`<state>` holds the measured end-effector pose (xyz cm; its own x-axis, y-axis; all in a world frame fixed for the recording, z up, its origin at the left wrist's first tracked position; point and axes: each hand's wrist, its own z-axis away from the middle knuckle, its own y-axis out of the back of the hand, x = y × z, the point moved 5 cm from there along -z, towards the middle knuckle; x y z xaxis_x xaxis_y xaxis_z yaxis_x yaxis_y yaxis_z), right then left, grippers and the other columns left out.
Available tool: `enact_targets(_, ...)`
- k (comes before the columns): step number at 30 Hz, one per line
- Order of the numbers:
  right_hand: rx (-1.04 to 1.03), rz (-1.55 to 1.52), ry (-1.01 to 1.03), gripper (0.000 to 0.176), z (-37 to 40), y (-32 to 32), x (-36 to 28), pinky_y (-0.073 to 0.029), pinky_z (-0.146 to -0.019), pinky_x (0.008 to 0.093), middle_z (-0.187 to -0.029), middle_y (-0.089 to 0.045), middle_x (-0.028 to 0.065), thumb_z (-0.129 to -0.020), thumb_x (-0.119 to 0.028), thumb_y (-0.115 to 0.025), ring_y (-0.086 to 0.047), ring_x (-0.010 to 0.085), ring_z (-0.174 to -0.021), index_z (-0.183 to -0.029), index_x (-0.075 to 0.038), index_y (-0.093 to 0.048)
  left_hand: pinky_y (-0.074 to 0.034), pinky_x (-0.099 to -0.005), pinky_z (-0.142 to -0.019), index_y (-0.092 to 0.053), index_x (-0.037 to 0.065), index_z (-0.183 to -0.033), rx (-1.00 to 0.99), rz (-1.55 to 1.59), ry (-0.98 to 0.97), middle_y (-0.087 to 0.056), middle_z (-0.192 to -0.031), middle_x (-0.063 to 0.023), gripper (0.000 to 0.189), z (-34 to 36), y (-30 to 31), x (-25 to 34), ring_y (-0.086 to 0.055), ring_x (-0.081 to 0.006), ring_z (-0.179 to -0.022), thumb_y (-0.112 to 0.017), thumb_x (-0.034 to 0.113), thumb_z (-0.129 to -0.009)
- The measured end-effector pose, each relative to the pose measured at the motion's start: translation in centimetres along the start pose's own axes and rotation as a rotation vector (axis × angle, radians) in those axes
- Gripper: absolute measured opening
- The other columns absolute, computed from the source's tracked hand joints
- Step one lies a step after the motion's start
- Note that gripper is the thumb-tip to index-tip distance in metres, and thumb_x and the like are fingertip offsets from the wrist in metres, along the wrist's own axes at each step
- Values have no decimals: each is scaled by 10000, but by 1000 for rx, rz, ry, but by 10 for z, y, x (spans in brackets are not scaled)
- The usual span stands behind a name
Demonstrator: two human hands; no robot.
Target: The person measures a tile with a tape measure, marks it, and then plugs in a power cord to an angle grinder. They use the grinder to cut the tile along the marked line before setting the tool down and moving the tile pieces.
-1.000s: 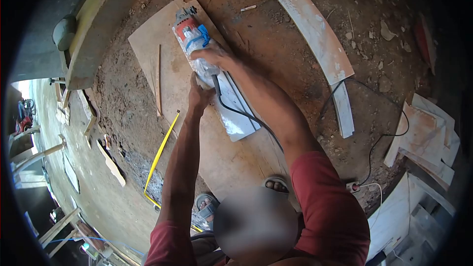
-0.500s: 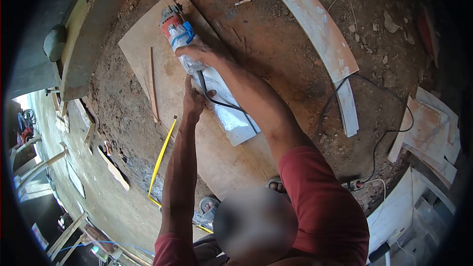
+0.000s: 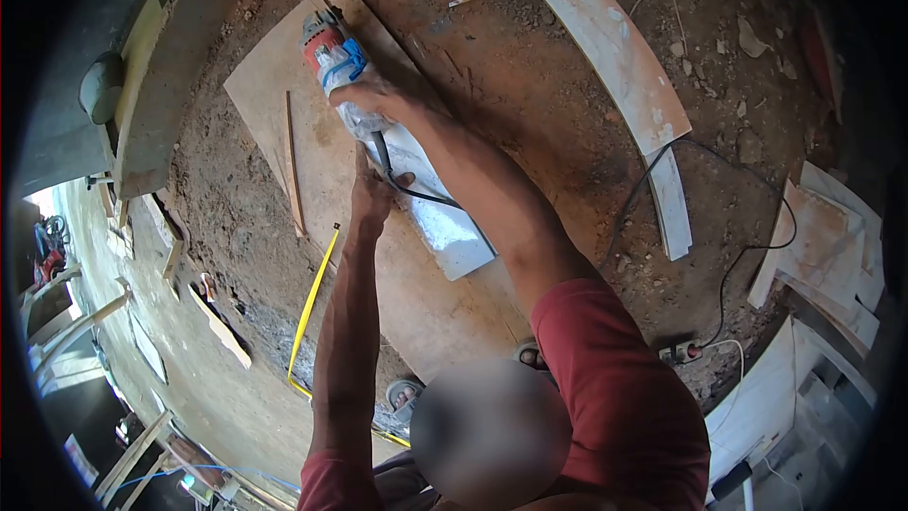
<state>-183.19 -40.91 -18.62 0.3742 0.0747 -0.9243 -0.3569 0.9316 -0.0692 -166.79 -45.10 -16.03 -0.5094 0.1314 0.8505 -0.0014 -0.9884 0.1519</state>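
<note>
My right hand (image 3: 371, 99) is wrapped around the body of an angle grinder (image 3: 331, 57), which has a red and grey head, clear plastic wrapping and a blue tie. The grinder's head points away from me, near the far end of a white tile strip (image 3: 454, 237); its disc is hard to make out. My left hand (image 3: 374, 194) grips the strip's left edge behind the tool, thumb on top and index finger stretched along the edge. Under the strip lies a large tan board (image 3: 270, 76). A black power cord (image 3: 426, 196) runs from the grinder across the strip and under my right forearm.
A thin wooden stick (image 3: 289, 161) lies on the board, with a yellow measuring tape (image 3: 310, 308) beside it. To the right are a long tile strip (image 3: 615, 38), stacked tile pieces (image 3: 823, 227) and a socket (image 3: 679, 353) with the cord plugged in. My sandalled feet are close to the board.
The grinder and my right hand have shifted very slightly up and left. My left hand keeps its place on the tile strip. The view has moved a little.
</note>
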Motion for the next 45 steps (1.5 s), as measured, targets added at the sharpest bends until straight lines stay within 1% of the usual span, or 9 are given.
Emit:
enact_targets(4,-11,2,16,578,6,2,-9,-446,-807,331,-1019,-611,130,-590,-222,-729,-580,231,-911,-1095,11,-573,-475,-242,-652,50,-2,-1430,-14,25,-54,-611,-1001,-124,990,0,0,-1,-584,-138,-793,-652,-24,-732)
enact_targets(6,-2,-42,21,786,6,2,-10,-466,-840,345,-1122,-567,201,-524,-245,-768,-575,288,-998,-1187,53,-468,-474,-243,-647,50,-5,-1429,-19,34,-68,-610,-991,-124,993,-2,1,-4,-582,-138,-788,-655,-21,-728)
enact_targets(20,-46,19,-48,823,-19,-5,11,-453,-872,338,-1144,-562,205,-510,-257,-775,-567,289,-1036,-1206,44,-454,-456,-236,-556,25,19,-1433,32,-18,27,-596,-845,-88,1047,-2,2,-3,-562,-128,-657,-707,18,-685)
enact_targets(22,-52,25,-55,830,-20,-7,13,-452,-874,337,-1152,-558,205,-509,-256,-775,-563,287,-1043,-1211,44,-448,-423,-216,-475,22,-39,-1414,35,37,-44,-497,-675,10,1071,0,0,1,-495,-83,-551,-740,110,-675)
enact_targets(24,25,65,21,521,-19,-6,11,-459,-730,329,-943,-615,118,-597,-237,-718,-586,225,-818,-1040,1,-584,-425,-216,-471,22,-42,-1413,37,37,-47,-500,-673,9,1069,-2,1,-2,-499,-84,-548,-739,107,-676)
enact_targets(31,60,81,25,516,-2,1,-5,-462,-723,330,-937,-614,120,-601,-222,-726,-590,221,-819,-1038,11,-580,-437,-212,-452,18,-36,-1414,35,54,-42,-508,-669,8,1061,-2,1,-4,-510,-90,-531,-735,95,-678)
enact_targets(33,-19,23,-28,809,-7,-2,0,-455,-870,325,-1147,-564,198,-511,-257,-772,-566,269,-1044,-1205,28,-470,-436,-215,-453,14,-37,-1413,36,43,-46,-507,-667,8,1060,-4,2,-7,-511,-91,-531,-735,94,-674)
enact_targets(37,-34,27,-24,742,-11,-4,4,-464,-849,329,-1104,-588,198,-514,-259,-769,-586,271,-1007,-1150,31,-521,-426,-230,-529,-23,44,-1441,56,36,17,-583,-813,-60,1049,-3,4,-6,-530,-111,-621,-725,-1,-664)
enact_targets(45,-13,28,-12,721,-9,-2,6,-468,-835,332,-1097,-594,195,-514,-267,-768,-593,272,-984,-1129,32,-539,-441,-243,-514,-43,54,-1437,24,52,6,-597,-820,-74,1023,-2,3,-2,-547,-124,-615,-717,5,-669)
